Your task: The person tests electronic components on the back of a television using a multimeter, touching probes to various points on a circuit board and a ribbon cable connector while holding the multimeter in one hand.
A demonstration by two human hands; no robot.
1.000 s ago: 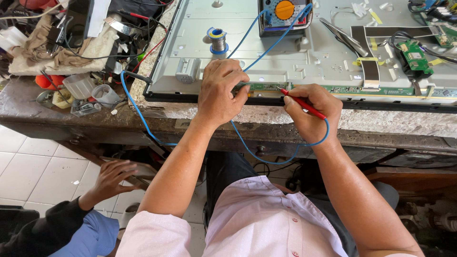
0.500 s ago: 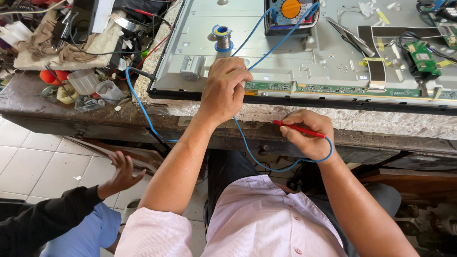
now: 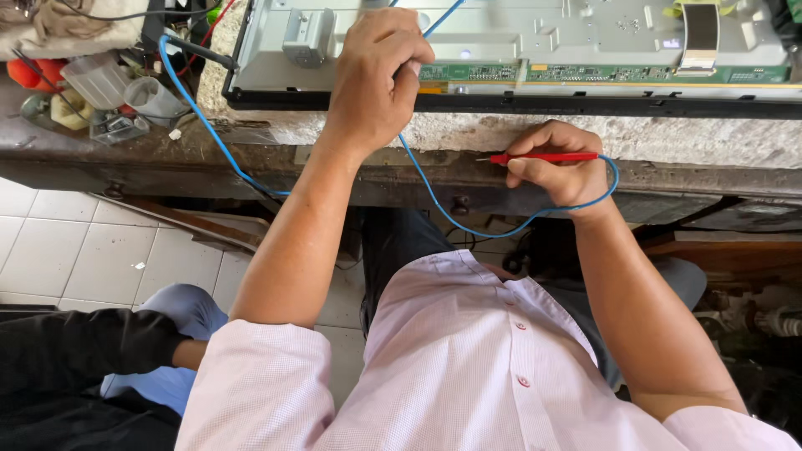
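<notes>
Right hand [image 3: 561,171] closed around a red test probe [image 3: 541,157], held level just off the near edge of the stone bench [image 3: 518,134], tip pointing left. Left hand [image 3: 378,79] fingers curled down on the green circuit strip [image 3: 535,73] along the near edge of the opened TV panel [image 3: 535,33]; can't tell if it pinches anything. Blue lead [image 3: 209,125] loops below the bench; tiled floor [image 3: 75,250] at left.
</notes>
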